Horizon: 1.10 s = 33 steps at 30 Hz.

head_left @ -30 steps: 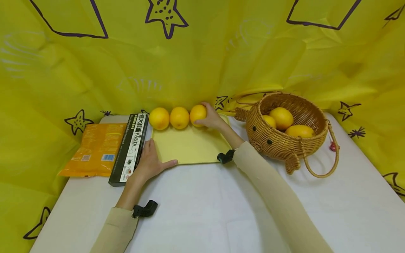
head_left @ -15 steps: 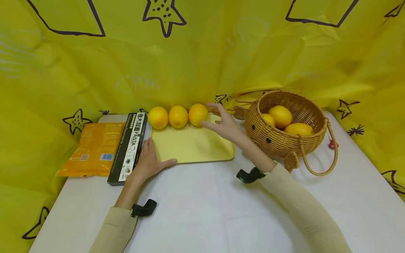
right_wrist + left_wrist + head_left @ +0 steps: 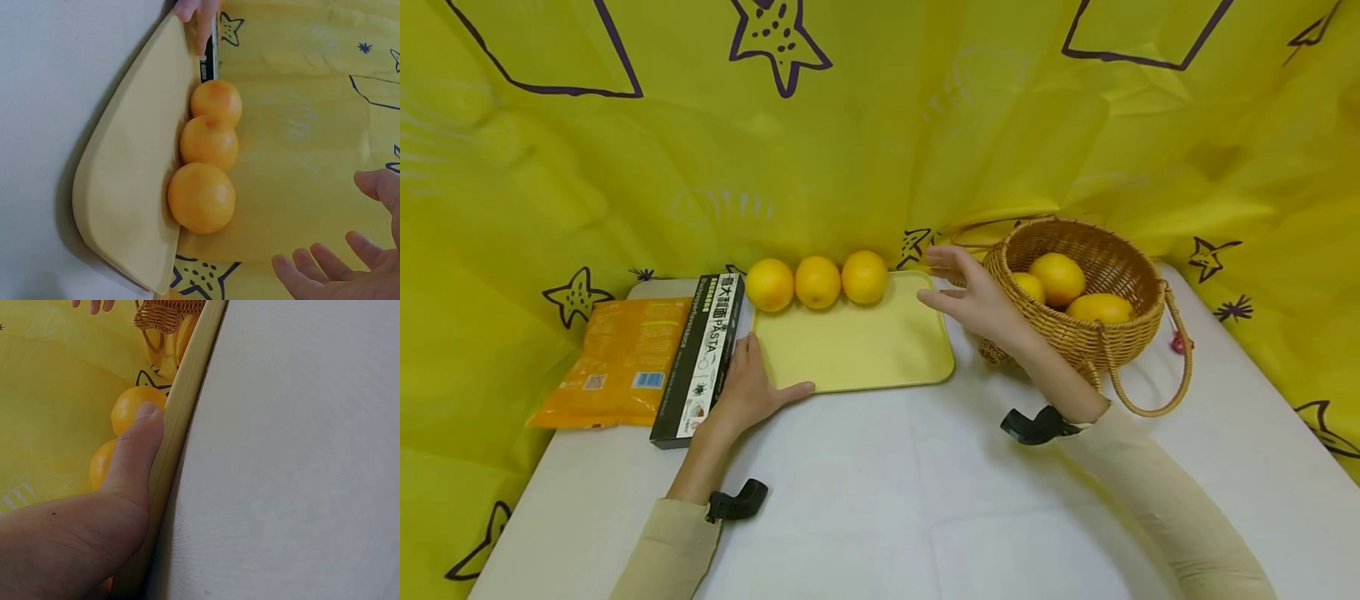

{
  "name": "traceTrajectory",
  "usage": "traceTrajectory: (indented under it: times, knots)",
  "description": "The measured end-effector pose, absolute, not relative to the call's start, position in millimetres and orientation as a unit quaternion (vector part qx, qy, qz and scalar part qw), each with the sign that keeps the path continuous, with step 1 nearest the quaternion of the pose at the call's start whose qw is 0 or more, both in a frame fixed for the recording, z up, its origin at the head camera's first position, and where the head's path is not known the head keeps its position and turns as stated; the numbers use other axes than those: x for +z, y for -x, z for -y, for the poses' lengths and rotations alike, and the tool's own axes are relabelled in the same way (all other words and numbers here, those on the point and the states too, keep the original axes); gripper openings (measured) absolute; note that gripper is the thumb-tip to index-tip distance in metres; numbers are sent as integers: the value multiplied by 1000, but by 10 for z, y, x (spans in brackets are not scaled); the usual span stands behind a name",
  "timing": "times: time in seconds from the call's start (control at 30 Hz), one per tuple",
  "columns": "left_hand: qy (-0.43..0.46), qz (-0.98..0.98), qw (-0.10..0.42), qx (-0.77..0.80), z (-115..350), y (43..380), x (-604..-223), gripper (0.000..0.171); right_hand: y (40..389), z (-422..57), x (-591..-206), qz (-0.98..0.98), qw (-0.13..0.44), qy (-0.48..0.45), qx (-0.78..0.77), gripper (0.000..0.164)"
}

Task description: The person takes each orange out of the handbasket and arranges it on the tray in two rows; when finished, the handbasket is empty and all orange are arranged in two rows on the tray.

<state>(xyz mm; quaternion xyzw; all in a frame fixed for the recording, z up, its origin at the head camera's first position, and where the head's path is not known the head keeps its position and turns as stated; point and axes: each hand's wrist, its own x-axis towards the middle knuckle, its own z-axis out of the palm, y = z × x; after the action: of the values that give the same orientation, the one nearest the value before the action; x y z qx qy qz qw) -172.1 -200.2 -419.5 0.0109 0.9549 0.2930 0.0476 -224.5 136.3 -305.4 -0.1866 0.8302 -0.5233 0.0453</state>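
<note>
Your hands are apart. Left hand spans the near-left corner of the tray, thumb straight along the near rim; can't tell how hard it presses. Right hand is empty, fingers spread, between the tray's right end and the wicker basket. Three oranges line the tray's far edge; more yellow fruit sits in the basket. I'd brace the tray lightly; a bump could roll the row. Clear the basket rim from above.
</note>
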Motion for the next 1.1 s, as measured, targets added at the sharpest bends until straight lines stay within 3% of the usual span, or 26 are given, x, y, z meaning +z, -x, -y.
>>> traceTrajectory:
  times: [0.2, 0.37, 0.77, 1.1]
  knots:
    - [-12, -955, 46, 294, 2002, 1718, -4211, 130, 2461, -1833, -2394, -853, 76, 219, -469, 39]
    - [-11, -956, 47, 290, 2016, 1734, -4206, 131, 2806, -2362, -2000, -893, 143, 238, -354, 37]
    - [-12, -956, 49, 288, 1991, 1719, -4208, 130, 3202, -2924, -2218, -883, 291, 212, -302, 50]
    - [-14, -957, 41, 286, 1991, 1725, -4193, 128, 3325, -3084, -2288, -865, 357, 195, -294, 56]
